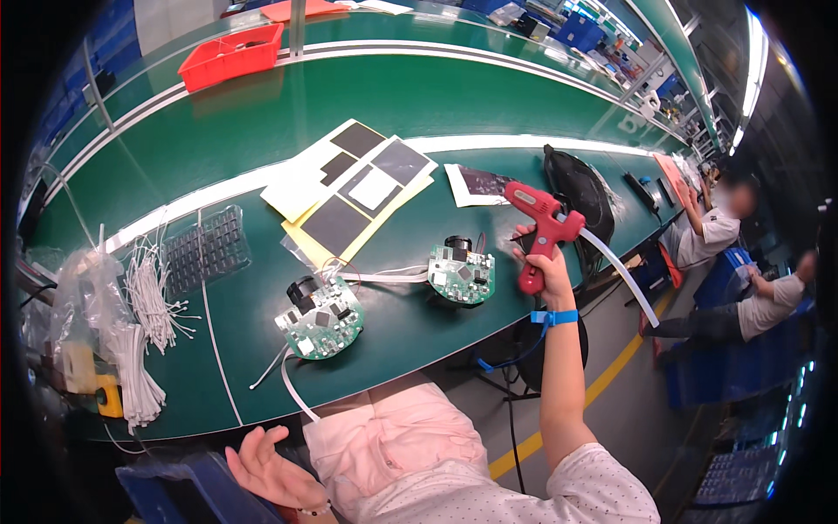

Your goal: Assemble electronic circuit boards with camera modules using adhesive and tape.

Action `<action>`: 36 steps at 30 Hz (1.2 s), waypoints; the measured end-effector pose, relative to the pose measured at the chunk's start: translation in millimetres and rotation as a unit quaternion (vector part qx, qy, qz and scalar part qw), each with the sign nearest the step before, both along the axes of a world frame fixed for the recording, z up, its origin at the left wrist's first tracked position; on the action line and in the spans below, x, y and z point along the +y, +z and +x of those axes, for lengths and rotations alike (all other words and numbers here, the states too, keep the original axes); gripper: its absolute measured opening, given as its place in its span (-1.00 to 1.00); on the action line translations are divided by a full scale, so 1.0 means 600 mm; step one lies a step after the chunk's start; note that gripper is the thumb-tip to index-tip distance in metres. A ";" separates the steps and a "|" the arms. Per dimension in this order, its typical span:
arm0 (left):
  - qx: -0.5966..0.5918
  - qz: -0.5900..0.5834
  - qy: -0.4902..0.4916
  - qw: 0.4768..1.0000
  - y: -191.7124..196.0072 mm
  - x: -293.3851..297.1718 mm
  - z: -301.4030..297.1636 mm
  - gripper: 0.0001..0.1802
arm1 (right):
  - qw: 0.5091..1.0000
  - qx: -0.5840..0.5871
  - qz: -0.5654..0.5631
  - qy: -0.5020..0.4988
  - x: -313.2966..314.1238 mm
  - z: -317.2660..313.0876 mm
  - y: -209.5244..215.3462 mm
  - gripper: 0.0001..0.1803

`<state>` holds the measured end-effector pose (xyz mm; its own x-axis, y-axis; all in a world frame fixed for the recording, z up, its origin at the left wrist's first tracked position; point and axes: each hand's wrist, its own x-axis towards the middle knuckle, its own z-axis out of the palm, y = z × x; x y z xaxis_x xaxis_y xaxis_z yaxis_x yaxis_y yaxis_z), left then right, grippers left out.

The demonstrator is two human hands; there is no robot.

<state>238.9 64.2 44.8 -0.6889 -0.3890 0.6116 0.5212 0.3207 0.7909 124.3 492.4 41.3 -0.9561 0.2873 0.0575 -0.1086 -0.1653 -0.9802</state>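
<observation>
My right hand [547, 272] is wrapped round the handle of a red hot glue gun [545, 229], raised over the table's right part. A white glue stick [621, 271] sticks out of its back end and bends down to the right. My left hand [272, 470] hangs off the near table edge, palm up with fingers spread, holding nothing. Between the hands lie two round green circuit boards, a nearer one [323, 325] and a farther one [463, 272], each with a black camera-like part on top. White cables run from both.
Sheets with dark adhesive pads [347, 194] lie beyond the boards. Bundles of white cables [150, 301] and a black plastic tray [209, 249] are at left. A black bag [576, 188] lies behind the glue gun. A red bin [231, 59] stands farther back. Two people sit at right.
</observation>
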 end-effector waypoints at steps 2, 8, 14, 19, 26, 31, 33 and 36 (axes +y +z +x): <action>0.013 0.038 -0.070 0.997 0.005 -0.004 -0.013 -0.35 | 1.000 0.018 -0.009 0.006 0.002 0.018 0.021 -0.38; -0.164 -0.067 -0.047 0.983 -0.006 -0.012 -0.080 -0.16 | 0.987 0.086 -0.115 0.079 -0.037 0.081 0.092 -0.36; -0.252 -0.145 -0.110 0.950 -0.025 -0.007 -0.131 0.09 | 0.963 0.048 -0.214 0.156 -0.140 0.131 0.114 -0.36; -0.210 -0.134 -0.157 0.956 -0.025 0.001 -0.153 0.12 | 0.944 -0.001 -0.249 0.214 -0.233 0.144 0.114 -0.42; -0.201 -0.126 -0.179 0.955 -0.038 0.001 -0.178 0.14 | 0.948 -0.114 -0.139 0.261 -0.314 0.151 0.106 -0.47; -0.181 -0.113 -0.206 0.955 -0.043 0.017 -0.199 -0.03 | 0.873 -0.078 -0.383 0.293 -0.330 0.166 0.076 -0.50; -0.184 -0.109 -0.204 0.955 -0.038 0.016 -0.198 -0.12 | 0.871 -0.095 -0.413 0.248 -0.344 0.177 0.079 -0.48; -0.214 -0.074 -0.208 0.952 -0.030 0.018 -0.194 -0.21 | 0.874 -0.110 -0.430 0.200 -0.345 0.183 0.079 -0.46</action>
